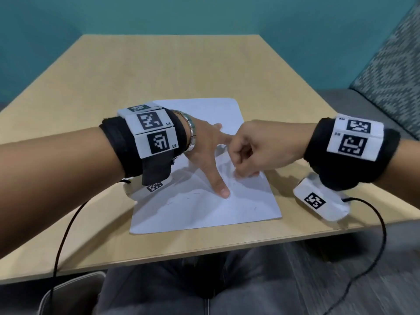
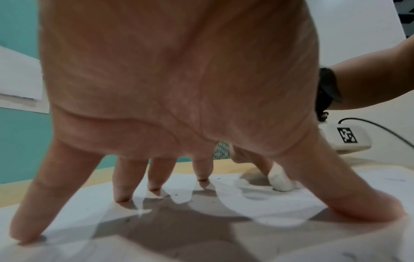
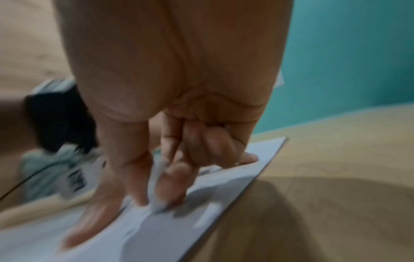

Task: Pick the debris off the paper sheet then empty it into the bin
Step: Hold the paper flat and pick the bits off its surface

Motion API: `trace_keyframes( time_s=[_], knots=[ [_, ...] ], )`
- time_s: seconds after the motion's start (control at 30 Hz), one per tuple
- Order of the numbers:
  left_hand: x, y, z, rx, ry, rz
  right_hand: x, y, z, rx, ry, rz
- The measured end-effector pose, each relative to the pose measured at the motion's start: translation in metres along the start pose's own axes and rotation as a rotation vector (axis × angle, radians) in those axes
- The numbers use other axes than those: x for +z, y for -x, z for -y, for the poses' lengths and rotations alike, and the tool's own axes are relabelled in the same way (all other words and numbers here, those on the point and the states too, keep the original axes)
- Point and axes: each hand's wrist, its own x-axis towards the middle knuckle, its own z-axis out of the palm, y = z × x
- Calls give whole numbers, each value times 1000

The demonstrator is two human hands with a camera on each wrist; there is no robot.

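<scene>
A white paper sheet [image 1: 204, 212] lies on the wooden table [image 1: 159, 71] near its front edge. Tiny dark specks of debris [image 1: 254, 208] dot the sheet. My left hand [image 1: 211, 158] is spread flat on the paper, fingertips [image 2: 122, 196] and thumb pressing it down. My right hand [image 1: 243, 153] reaches in from the right, fingers curled, pinching a small white piece [image 2: 280, 182] whose lower end touches the sheet beside my left thumb. In the blurred right wrist view, the white piece [image 3: 156, 179] sits between thumb and fingers of the right hand [image 3: 161, 187].
A pale rimmed container [image 1: 68, 289], perhaps the bin, stands below the table's front-left edge by my lap. A patterned upholstered seat [image 1: 391, 71] runs along the right. Black cables [image 1: 61, 242] hang from both wrist units. A teal wall lies beyond the table.
</scene>
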Motion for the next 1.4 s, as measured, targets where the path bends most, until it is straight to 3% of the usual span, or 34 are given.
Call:
trace_keyframes(
  time_s=[0.13, 0.27, 0.4, 0.53, 0.67, 0.77, 0.9, 1.03, 1.17, 1.3, 1.4],
  knots=[
    [-3, 0, -5, 6, -34, -7, -9, -4, -11, 50, 39, -177],
    [-4, 2, -6, 31, -31, -21, 4, 2, 1, -34, -38, 25],
    [-3, 1, -3, 30, -16, 0, -6, -6, -11, 24, 15, -187],
    [-2, -2, 4, 46, -22, 25, 6, -3, 5, -44, -21, 2],
    [-1, -4, 7, 44, -24, 26, -7, -8, -6, 21, 33, -181],
    [-1, -4, 11, 69, 3, 30, 6, -2, 6, -37, -17, -24],
    [-1, -5, 9, 44, -27, 35, -6, -8, -8, 36, -7, -182],
    [-2, -5, 10, 71, 0, 38, 5, -4, 9, -37, -16, 1],
    [-3, -4, 8, 47, -27, 43, -9, -8, -4, 30, 38, -169],
    [-3, -3, 8, 50, -23, 43, 0, -2, 5, -26, -5, 0],
    [-4, -4, 7, 34, -35, 47, -10, -6, -7, 29, 17, -133]
  ],
)
